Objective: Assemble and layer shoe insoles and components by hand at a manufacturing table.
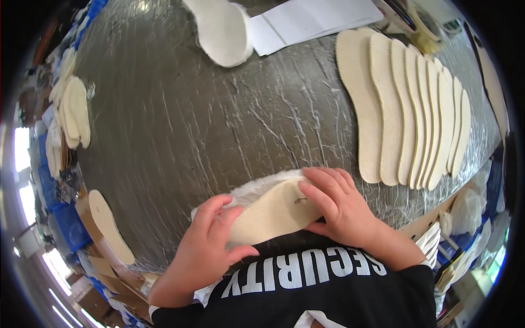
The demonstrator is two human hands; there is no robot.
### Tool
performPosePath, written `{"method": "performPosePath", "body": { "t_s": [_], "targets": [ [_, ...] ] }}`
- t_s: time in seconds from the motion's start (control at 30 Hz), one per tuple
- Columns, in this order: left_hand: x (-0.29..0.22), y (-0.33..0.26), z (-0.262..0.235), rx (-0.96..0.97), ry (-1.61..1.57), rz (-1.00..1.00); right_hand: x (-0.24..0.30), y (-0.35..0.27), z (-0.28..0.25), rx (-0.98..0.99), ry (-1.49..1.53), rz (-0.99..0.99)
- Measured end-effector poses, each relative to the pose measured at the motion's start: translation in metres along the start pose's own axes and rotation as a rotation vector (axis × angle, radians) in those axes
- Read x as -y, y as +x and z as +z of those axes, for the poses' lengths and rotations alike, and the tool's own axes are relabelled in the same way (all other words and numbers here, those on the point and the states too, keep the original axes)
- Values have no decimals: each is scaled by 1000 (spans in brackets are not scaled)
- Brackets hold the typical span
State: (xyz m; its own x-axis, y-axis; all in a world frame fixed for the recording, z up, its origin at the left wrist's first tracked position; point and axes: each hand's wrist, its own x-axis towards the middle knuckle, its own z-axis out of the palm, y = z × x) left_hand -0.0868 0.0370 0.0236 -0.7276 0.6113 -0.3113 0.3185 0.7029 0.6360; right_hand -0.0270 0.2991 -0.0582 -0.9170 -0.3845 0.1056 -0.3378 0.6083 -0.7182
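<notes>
Close to my body, at the table's near edge, lies a cream felt insole [273, 216] with a small dark mark near its right end. White fluffy fleece [254, 188] sticks out along its far side. My right hand [344, 210] grips the insole's right end, fingers over the top and thumb at the near edge. At the other end, my left hand [199, 246] curls its fingers over the insole and fleece, thumb along the near side. The left end is partly hidden by those fingers.
Several cream insoles [373, 115] lie fanned out at the right. A white fleece insole [224, 35] and white paper sheets [317, 22] are at the far side, with tape rolls [426, 33] beyond. One insole [111, 227] rests at the left edge; more insoles [75, 109] are stacked farther left.
</notes>
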Motion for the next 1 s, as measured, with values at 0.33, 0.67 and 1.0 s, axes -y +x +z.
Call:
{"method": "performPosePath", "body": {
  "t_s": [0.33, 0.67, 1.0],
  "targets": [
    [33, 15, -5, -43, -26, -7, 0, -5, -10, 52, -11, 53],
    [43, 26, 2, 60, -167, -109, 1, -5, -15, 87, -66, 95],
    [44, 27, 11, -8, -105, -89, 19, 10, -25, 177, -207, 166]
  ]
}}
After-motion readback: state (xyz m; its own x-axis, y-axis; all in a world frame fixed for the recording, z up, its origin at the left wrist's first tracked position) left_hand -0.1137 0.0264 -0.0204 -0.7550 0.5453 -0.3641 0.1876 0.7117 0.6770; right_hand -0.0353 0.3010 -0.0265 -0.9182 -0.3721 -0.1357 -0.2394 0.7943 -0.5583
